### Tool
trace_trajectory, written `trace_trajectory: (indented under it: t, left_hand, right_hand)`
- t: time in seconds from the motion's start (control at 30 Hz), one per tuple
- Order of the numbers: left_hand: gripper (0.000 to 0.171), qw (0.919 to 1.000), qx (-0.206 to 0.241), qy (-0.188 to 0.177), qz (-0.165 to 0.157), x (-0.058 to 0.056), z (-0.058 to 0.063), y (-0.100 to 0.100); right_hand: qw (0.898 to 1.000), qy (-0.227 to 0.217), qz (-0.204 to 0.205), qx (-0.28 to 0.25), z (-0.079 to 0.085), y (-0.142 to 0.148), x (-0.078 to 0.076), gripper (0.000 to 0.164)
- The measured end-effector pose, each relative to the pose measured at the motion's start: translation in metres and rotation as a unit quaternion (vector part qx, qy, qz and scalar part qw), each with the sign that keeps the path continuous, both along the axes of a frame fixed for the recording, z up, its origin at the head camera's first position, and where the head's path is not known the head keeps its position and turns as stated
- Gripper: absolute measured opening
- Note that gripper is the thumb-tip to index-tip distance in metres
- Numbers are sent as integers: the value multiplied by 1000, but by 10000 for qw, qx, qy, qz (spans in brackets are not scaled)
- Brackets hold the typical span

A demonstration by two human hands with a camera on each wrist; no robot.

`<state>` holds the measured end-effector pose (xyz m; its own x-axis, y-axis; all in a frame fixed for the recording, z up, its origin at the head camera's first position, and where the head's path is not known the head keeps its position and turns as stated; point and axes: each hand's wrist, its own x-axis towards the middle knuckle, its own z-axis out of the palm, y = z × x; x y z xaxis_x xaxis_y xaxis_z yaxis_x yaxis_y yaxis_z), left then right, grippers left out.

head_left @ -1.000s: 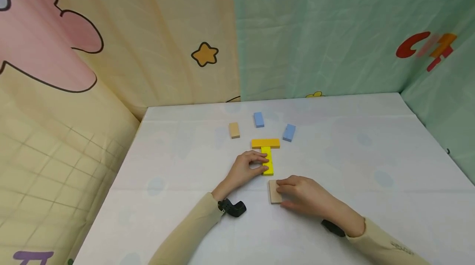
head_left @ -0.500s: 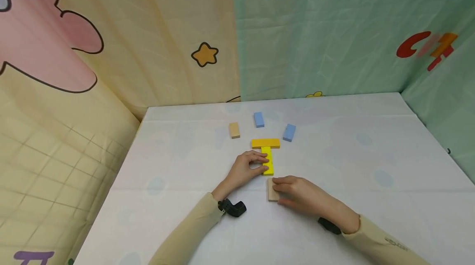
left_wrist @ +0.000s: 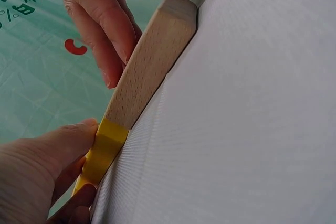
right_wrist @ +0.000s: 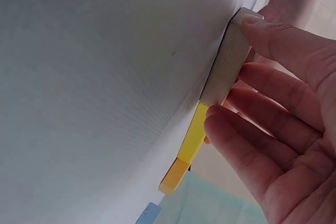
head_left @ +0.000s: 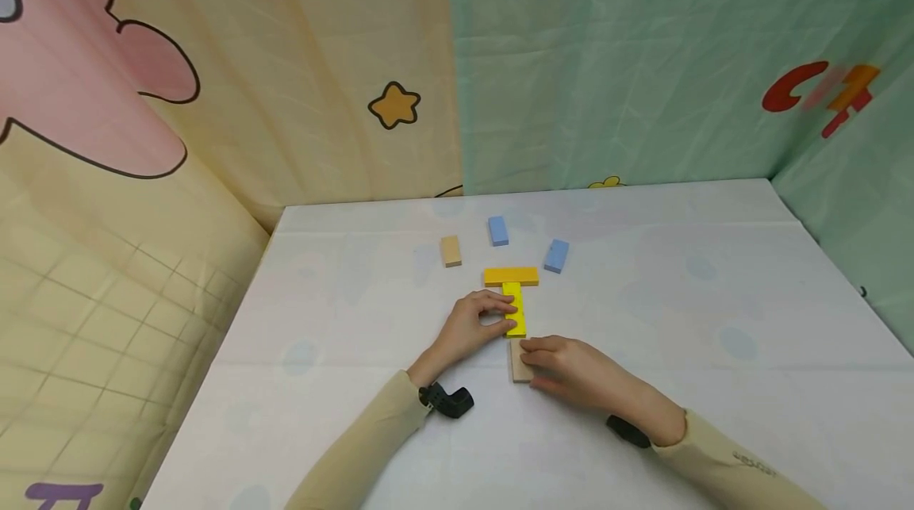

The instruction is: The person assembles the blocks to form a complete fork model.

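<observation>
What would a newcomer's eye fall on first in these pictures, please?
Probably the bright yellow block near the middle of the white table, pinched by the left hand, with an orange block lying crosswise at its far end. Next, the right hand, which holds a pale wooden block against the yellow one's near end. The big pink cartoon figure at the head view's upper left also stands out.

**Little lettering legible**

On the pale-green fabric curtain (left_wrist: 37, 103), the left wrist view shows dark-green Chinese characters (left_wrist: 23, 9), turned sideways and cut by the frame edge; one looks like 的, the others cannot be read surely. The same curtain carries a red C-shaped printed mark (left_wrist: 76, 48). The beige fabric right sleeve (head_left: 724, 469) bears dark lettering (head_left: 754, 464), too small to read.
</observation>
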<state>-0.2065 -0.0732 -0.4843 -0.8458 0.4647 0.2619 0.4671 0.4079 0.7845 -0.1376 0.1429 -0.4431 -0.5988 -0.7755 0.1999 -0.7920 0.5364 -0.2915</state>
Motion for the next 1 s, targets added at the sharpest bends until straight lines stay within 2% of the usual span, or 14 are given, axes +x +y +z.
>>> trace_trajectory:
  t: [0.5, 0.73, 1.0]
  left_hand:
    - [21, 10000, 3, 55, 14, -1, -2, 1]
    - [20, 10000, -18, 41, 29, -1, -2, 1]
    - [20, 10000, -75, 30, 55, 0, 0, 2]
  right_hand:
    - [9995, 307, 80, -9, -3, -3, -2, 30]
    - [9976, 641, -14, 255, -1, -6, 0, 30]
    - [9911, 1147, -190, 654, -1, -9, 3, 30]
